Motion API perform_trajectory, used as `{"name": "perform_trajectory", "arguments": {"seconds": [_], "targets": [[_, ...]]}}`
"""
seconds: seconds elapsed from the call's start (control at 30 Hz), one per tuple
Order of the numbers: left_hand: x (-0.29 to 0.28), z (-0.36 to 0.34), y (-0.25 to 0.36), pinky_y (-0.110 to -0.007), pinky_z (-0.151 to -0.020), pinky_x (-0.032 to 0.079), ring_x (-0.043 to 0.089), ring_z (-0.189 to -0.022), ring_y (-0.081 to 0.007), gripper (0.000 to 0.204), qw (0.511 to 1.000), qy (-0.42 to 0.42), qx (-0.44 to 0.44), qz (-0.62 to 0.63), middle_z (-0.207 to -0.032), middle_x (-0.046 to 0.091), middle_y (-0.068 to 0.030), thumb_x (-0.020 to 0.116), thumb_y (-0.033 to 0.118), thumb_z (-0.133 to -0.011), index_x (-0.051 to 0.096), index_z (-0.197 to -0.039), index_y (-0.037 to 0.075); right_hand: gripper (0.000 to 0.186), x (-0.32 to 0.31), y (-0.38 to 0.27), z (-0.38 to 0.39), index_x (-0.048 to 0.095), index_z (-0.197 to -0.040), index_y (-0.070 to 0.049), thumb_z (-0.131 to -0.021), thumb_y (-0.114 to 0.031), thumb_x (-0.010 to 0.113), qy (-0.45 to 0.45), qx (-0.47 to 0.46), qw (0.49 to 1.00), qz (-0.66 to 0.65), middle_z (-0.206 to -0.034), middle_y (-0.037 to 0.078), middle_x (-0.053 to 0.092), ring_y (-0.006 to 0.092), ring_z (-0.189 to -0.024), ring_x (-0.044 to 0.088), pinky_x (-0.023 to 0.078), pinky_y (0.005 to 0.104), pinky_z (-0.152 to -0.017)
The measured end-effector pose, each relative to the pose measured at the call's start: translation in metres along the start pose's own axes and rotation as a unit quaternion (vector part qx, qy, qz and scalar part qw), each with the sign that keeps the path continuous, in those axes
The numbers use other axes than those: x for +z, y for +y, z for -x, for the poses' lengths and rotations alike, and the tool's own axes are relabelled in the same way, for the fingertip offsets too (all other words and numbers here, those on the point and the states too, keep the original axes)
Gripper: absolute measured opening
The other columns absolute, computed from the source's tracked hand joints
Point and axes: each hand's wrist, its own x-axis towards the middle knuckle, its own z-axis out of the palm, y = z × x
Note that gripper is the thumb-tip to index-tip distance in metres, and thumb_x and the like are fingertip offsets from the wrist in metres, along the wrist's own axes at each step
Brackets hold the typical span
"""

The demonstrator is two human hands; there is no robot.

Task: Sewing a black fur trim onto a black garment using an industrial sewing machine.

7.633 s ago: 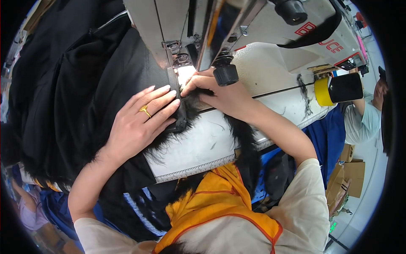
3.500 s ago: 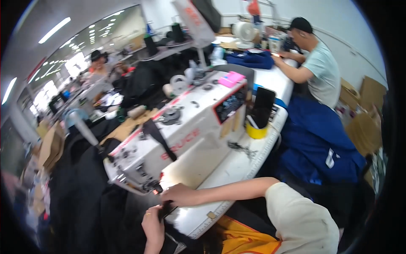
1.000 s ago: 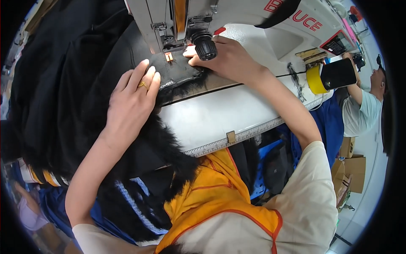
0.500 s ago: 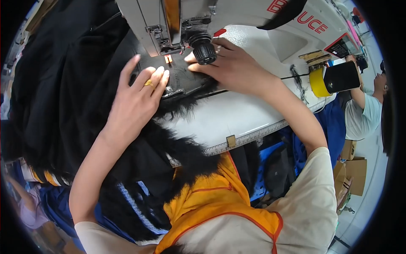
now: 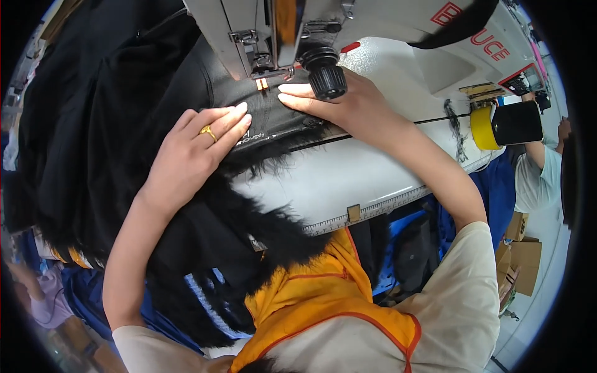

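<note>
My left hand (image 5: pixel 194 149), with a gold ring, lies flat on a black garment (image 5: pixel 106 124), its fingers stretched out near a small label with white print (image 5: pixel 252 138). My right hand (image 5: pixel 348 102) also rests flat on the black cloth, two fingers reaching toward the orange presser foot (image 5: pixel 262 83) of a white sewing machine (image 5: pixel 385 25). A black knob (image 5: pixel 328 81) on the machine hides part of that hand. Between both hands, a stitched seam runs down the cloth below the foot. Black fluffy trim (image 5: pixel 267 211) hangs along the garment's near edge.
A measuring strip (image 5: pixel 323 225) edges the white machine table (image 5: pixel 311 180). At the right sit a yellow roll (image 5: pixel 483 128), a black device (image 5: pixel 519 123) and loose dark threads (image 5: pixel 455 130). Cardboard boxes (image 5: pixel 522 264) and another person (image 5: pixel 538 180) are farther right.
The whole view has shifted slightly. My left thumb or outer finger has drawn in beside the others, and the cloth with its label has slid a little left relative to the presser foot.
</note>
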Motion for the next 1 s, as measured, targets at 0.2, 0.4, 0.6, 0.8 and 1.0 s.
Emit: {"name": "perform_trajectory", "arguments": {"seconds": [0.2,0.4,0.6,0.8,1.0], "targets": [[0.017,-0.017,-0.014,-0.028,-0.081,0.046,0.060,-0.091,-0.0147,0.042,1.000,0.015,0.006,-0.025,-0.104,0.067,-0.0029,0.060,0.005,-0.071,0.066,-0.112,0.007,0.031,-0.008,0.018,-0.002,0.068,-0.106,-0.018,-0.077,-0.013,0.058,0.077,0.008,0.996,0.036,-0.103,-0.006,0.064,0.0184,-0.096,0.058,0.050,0.0303,-0.085],[0.030,-0.016,-0.016,-0.030,-0.084,0.048,0.061,-0.096,-0.0156,0.039,0.996,0.075,-0.018,-0.042,-0.099,0.067,-0.0031,0.061,0.005,-0.069,0.069,-0.107,0.009,0.028,-0.002,0.018,0.000,0.069,-0.102,-0.018,-0.077,-0.014,0.059,0.093,0.020,0.995,0.010,-0.101,-0.004,0.065,0.0193,-0.095,0.058,0.050,0.0317,-0.085],[0.035,-0.012,-0.017,-0.029,-0.083,0.048,0.063,-0.090,-0.0166,0.037,0.997,0.066,-0.034,-0.032,-0.093,0.068,-0.0045,0.061,0.003,-0.068,0.069,-0.103,0.008,0.026,-0.003,0.017,-0.005,0.070,-0.099,-0.017,-0.076,-0.013,0.060,0.116,0.013,0.993,0.019,-0.096,-0.004,0.065,0.0199,-0.095,0.059,0.050,0.0314,-0.084],[0.019,-0.019,-0.013,-0.029,-0.085,0.048,0.063,-0.093,-0.0176,0.035,0.998,0.023,-0.050,0.007,-0.096,0.068,-0.0060,0.060,0.005,-0.074,0.067,-0.109,0.008,0.021,-0.002,0.015,-0.004,0.069,-0.094,-0.016,-0.075,-0.013,0.060,0.118,0.020,0.993,0.020,-0.096,-0.005,0.064,0.0182,-0.091,0.060,0.050,0.0302,-0.082],[-0.021,-0.021,0.014,-0.032,-0.088,0.048,0.049,-0.119,-0.0210,0.044,0.986,-0.028,-0.152,-0.061,-0.120,0.059,-0.0034,0.059,0.001,-0.074,0.060,-0.117,0.008,0.016,0.007,0.021,-0.012,0.067,-0.088,-0.015,-0.074,-0.011,0.060,0.117,0.020,0.993,0.028,-0.092,-0.003,0.063,0.0179,-0.091,0.060,0.050,0.0298,-0.080]]}}
